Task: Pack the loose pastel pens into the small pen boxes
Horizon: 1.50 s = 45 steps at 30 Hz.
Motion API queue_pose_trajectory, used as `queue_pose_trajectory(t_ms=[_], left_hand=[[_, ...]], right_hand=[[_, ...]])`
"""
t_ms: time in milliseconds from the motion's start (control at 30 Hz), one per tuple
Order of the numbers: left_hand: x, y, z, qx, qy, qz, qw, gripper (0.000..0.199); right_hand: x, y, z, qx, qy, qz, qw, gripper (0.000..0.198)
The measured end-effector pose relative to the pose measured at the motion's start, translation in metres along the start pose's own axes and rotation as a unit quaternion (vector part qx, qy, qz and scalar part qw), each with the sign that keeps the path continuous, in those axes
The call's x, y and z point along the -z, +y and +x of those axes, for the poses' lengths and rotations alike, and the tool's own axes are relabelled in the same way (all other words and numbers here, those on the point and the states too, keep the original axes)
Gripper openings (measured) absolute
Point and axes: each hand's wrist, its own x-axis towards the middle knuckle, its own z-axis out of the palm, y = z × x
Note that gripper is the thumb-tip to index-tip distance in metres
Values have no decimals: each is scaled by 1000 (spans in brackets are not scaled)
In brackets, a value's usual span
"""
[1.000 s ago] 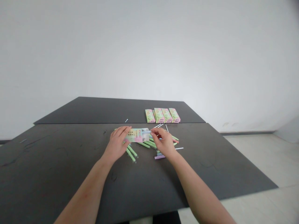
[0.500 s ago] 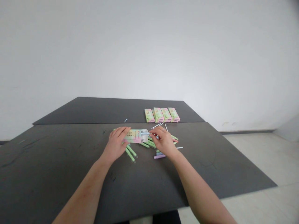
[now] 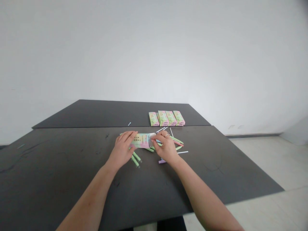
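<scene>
My left hand (image 3: 124, 146) is wrapped around the left part of a small printed box (image 3: 141, 140) in pink, yellow and green, held flat just over the table. At the box's right end, my right hand (image 3: 166, 144) has its fingertips closed on the end flap. Whatever lies inside the box is hidden from view. Green pens (image 3: 135, 160) lie under and in front of the left hand. Under the right hand are more green pens (image 3: 176, 140), a purple pen (image 3: 162, 161) and thin white sticks (image 3: 183, 152), partly covered by the fingers.
Several similar printed boxes (image 3: 163, 118) stand in a row behind the hands, on the far part of the dark table (image 3: 115, 114). A small pale stick (image 3: 129, 124) lies to their left. A seam crosses the table, and a white wall (image 3: 144, 51) rises behind it.
The light blue pen that stuck out of the box's right end has gone in. My right fingers have moved to the box's end, and the left hand has shifted slightly right.
</scene>
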Motion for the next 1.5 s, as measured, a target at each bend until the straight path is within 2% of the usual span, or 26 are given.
queue_pose_trajectory(t_ms=[167,367,567,767,1200,1400,1500], left_hand=[[2,3,1,9,1,-3,1000,58],[-1,0,0,10,1,-2,1000,56],[-1,1,0,-1,5,-2,1000,54],[0,3,0,-5,7,-2,1000,58],[-2,8,0,-6,-11,5,1000,57],[0,-2,1,-1,-4,7,1000,58],[3,-12,1,19,30,19,999,59]], right_hand=[[-4,-2,-2,21,33,-14,999,15],[-4,-6,-4,1,85,-14,996,15],[-8,-5,-4,23,66,-17,997,19],[-9,-7,-3,-5,97,5,995,11],[-17,-7,-5,-21,87,28,996,12],[-16,-6,-4,-9,93,44,995,11],[-17,-6,-2,-24,99,72,992,13]])
